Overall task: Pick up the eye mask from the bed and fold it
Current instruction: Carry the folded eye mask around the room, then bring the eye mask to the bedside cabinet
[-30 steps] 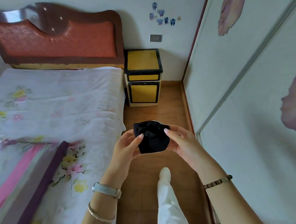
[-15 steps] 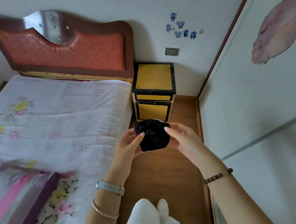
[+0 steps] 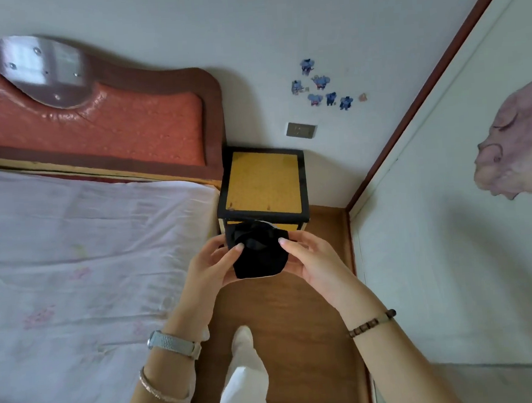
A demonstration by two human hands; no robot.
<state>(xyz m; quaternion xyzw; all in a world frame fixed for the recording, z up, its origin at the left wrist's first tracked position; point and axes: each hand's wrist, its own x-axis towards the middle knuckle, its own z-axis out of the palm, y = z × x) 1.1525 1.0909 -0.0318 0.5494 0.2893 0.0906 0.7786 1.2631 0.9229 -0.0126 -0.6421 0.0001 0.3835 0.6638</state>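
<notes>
The black eye mask (image 3: 258,256) is bunched into a compact folded bundle, held in the air above the wooden floor between both hands. My left hand (image 3: 211,269) grips its left side with the thumb pressed on top. My right hand (image 3: 311,261) holds its right side, thumb on the upper edge. The bed (image 3: 83,261), covered in a pale floral sheet, lies to the left of the hands.
A yellow nightstand (image 3: 262,186) with a black frame stands just behind the mask against the wall. A red padded headboard (image 3: 95,125) is at the back left. A white wardrobe door (image 3: 450,251) runs along the right. My white-trousered leg (image 3: 245,376) is below.
The view has moved forward toward the nightstand and headboard. The striped blanket at lower left has dropped out of view. Both hands keep the same hold on the mask.
</notes>
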